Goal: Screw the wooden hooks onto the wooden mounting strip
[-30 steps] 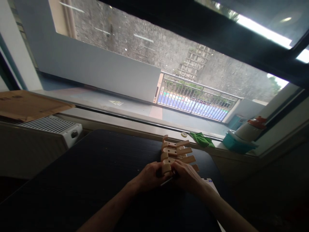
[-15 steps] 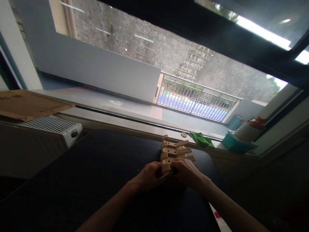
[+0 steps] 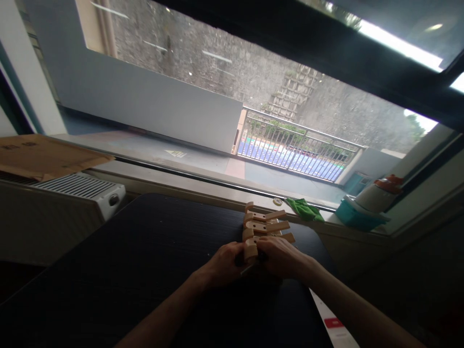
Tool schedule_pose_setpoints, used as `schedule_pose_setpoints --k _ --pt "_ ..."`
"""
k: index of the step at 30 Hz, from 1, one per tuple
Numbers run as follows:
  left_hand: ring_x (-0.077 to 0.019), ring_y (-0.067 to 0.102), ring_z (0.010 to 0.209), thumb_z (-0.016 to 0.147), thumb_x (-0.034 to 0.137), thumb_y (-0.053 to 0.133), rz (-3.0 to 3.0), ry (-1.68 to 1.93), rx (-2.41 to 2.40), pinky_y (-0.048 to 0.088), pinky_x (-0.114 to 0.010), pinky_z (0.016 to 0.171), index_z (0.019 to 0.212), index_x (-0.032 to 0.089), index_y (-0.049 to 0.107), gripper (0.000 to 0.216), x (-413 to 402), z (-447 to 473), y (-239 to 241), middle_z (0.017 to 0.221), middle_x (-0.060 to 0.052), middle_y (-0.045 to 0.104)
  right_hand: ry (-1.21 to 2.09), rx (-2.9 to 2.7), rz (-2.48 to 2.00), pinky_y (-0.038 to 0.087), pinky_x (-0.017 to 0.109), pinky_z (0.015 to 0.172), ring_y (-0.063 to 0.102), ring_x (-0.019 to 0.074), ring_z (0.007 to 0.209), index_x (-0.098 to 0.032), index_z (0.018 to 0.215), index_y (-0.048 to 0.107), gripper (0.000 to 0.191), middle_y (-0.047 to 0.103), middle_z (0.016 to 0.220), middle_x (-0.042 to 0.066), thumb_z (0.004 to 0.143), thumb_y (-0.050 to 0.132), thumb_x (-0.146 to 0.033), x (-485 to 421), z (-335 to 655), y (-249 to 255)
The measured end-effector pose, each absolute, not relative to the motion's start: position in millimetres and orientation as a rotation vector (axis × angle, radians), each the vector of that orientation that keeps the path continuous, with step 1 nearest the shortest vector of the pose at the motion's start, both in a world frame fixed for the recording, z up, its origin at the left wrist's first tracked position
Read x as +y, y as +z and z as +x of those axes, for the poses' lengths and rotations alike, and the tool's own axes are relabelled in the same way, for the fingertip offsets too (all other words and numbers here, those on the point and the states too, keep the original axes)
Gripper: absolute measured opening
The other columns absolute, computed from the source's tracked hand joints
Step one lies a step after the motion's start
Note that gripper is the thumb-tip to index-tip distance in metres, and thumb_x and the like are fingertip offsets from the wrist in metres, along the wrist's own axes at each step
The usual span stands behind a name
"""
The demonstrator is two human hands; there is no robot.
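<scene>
A beige rack of several curved hooks (image 3: 266, 226), each with small dark holes and a flat arm to the right, lies near the far right of a dark tabletop (image 3: 155, 251). My left hand (image 3: 226, 263) is closed at the left side of its nearest hook. From the right, my right hand (image 3: 281, 256) wraps over the same near end, fingers bent around it. Between the hands a thin pale strip (image 3: 247, 269) shows low down; what it belongs to is too dark to tell. My fingertips are mostly hidden in shadow.
On the window sill are a roll of tape (image 3: 277, 201), a green cloth (image 3: 305, 210) and a teal container (image 3: 358, 215) with a white, orange-topped bottle (image 3: 379, 193). A radiator (image 3: 79, 188) bearing brown cardboard (image 3: 50, 154) stands left. A white-and-red item (image 3: 331, 321) shows beyond the table's right edge.
The view has shifted slightly. The pale strip between my hands is tilted more steeply and sits a little lower. Both hands stay at the rack's near end.
</scene>
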State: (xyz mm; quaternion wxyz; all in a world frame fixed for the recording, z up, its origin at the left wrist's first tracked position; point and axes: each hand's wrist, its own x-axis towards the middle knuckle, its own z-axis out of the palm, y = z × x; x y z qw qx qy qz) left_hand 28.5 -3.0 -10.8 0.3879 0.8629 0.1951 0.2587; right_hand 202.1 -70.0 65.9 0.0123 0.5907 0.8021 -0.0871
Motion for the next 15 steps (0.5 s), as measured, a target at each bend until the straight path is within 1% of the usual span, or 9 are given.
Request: schedule_pose_setpoints --k 3,7,12,15 --pt "-0.0177 0.06 0.077 0.079 0.037 0.059 2.196 0.657 0.496 0.045 -0.024 0.069 0.097 0.016 0.064 0.027 -2.9 28.4 -10.5 0.088 -0.004 0.066 -0.284 2.482 1.835 0.037 0.023 0.062 0.06 0.0166 0.079 -0.019 0.091 0.062 0.016 0.067 0.093 0.004 0.079 0.059 -0.03 -71.2 200.8 70.5" --pt "-0.018 0.06 0.079 0.08 0.039 0.058 2.198 0.663 0.486 0.045 -0.024 0.071 0.098 0.016 0.064 0.029 -2.3 28.0 -12.0 0.091 -0.004 0.065 -0.27 2.429 1.848 0.038 0.025 0.064 0.061 0.0193 0.08 -0.018 0.089 0.064 0.02 0.068 0.09 0.007 0.081 0.058 -0.035 -69.2 199.5 72.4" --pt "-0.0168 0.059 0.074 0.08 0.04 0.057 2.195 0.668 0.496 0.045 -0.023 0.067 0.095 0.017 0.064 0.028 -2.2 28.9 -13.6 0.085 -0.003 0.065 -0.285 2.409 1.825 0.037 0.024 0.061 0.061 0.0171 0.076 -0.018 0.084 0.065 0.012 0.068 0.086 0.005 0.079 0.058 -0.027 -70.3 200.3 73.6" --pt "-0.0166 0.059 0.075 0.079 0.039 0.059 2.19 0.669 0.494 0.045 -0.023 0.068 0.097 0.017 0.064 0.028 -2.3 29.5 -14.0 0.088 -0.003 0.065 -0.241 2.411 1.842 0.036 0.024 0.06 0.06 0.0166 0.075 -0.018 0.086 0.065 0.015 0.068 0.089 0.006 0.079 0.058 -0.029 -72.2 200.5 75.7"
